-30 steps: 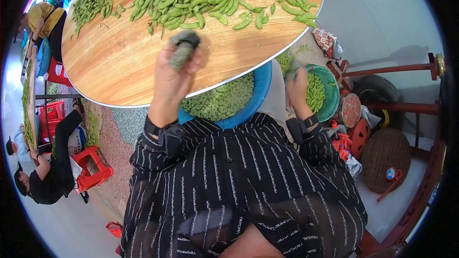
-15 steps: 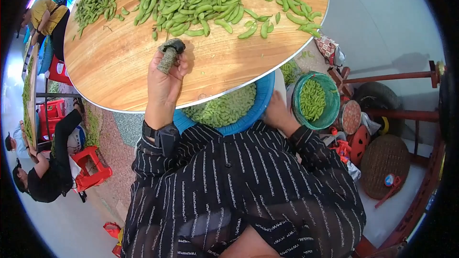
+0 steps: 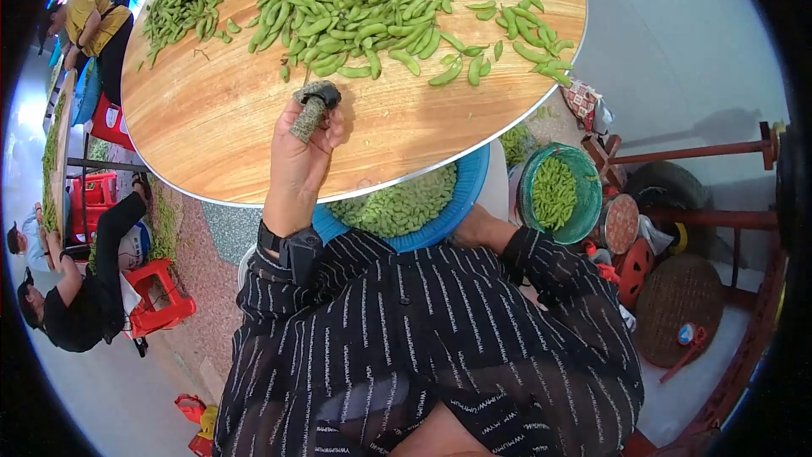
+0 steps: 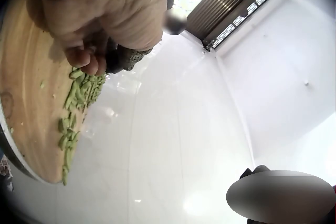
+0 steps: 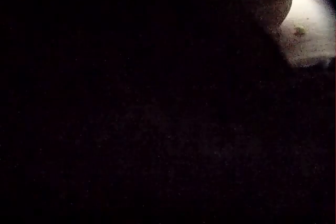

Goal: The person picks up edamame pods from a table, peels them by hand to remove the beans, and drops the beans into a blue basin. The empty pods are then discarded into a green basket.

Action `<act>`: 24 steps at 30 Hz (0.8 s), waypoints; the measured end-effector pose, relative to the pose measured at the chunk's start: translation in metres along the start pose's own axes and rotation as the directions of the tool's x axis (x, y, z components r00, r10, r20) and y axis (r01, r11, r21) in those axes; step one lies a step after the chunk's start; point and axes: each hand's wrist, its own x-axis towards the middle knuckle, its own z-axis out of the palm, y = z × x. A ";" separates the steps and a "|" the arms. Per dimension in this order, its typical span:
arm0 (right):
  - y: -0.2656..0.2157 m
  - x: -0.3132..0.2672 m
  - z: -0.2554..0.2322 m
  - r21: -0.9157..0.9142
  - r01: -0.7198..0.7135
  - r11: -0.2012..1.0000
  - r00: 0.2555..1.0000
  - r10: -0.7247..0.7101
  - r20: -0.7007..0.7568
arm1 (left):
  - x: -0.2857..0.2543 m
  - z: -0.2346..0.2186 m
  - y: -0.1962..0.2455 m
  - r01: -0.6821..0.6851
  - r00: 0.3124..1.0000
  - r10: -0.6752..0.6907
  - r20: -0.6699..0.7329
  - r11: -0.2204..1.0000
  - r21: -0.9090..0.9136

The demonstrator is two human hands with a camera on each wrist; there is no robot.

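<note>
Above the wooden table [image 3: 211,135], my left hand [image 3: 300,148] holds a grey-green fabric roll with a black band [image 3: 311,114], thumb and fingers curled round it. In the left wrist view the left hand [image 4: 105,14] covers most of that roll, and its dark end [image 4: 123,58] shows below the palm. Green pods [image 3: 355,21] lie heaped beyond it. My right hand [image 3: 480,228] is low beside the blue basin [image 3: 475,186], by the lap, its fingers hidden. The right wrist view is mostly dark. Shelled green beans [image 3: 406,203] fill the basin, partly under the table edge.
A green bucket [image 3: 592,203] holding pods stands right of the basin, near a red-brown rack [image 3: 685,152] and a woven basket [image 3: 681,305]. At the left are people [image 3: 85,305] at another table, with red stools [image 3: 161,296].
The right hand has moved from beside the green bucket down and left to the lap next to the basin. The left hand still holds the roll, slightly lower over the table.
</note>
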 end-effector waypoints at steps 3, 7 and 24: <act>0.002 0.002 0.005 -0.006 -0.103 0.995 0.983 0.103 0.155 | 0.000 -0.003 -0.001 -0.003 1.000 0.003 0.024 1.000 0.016; 0.020 -0.009 0.046 -0.037 0.026 0.999 0.998 -0.028 -0.058 | 0.001 -0.007 0.001 0.012 0.990 -0.007 0.139 0.999 -0.039; 0.015 0.014 0.031 0.011 -0.055 0.998 0.998 0.055 0.027 | -0.002 0.009 0.005 0.018 1.000 -0.018 0.006 1.000 -0.010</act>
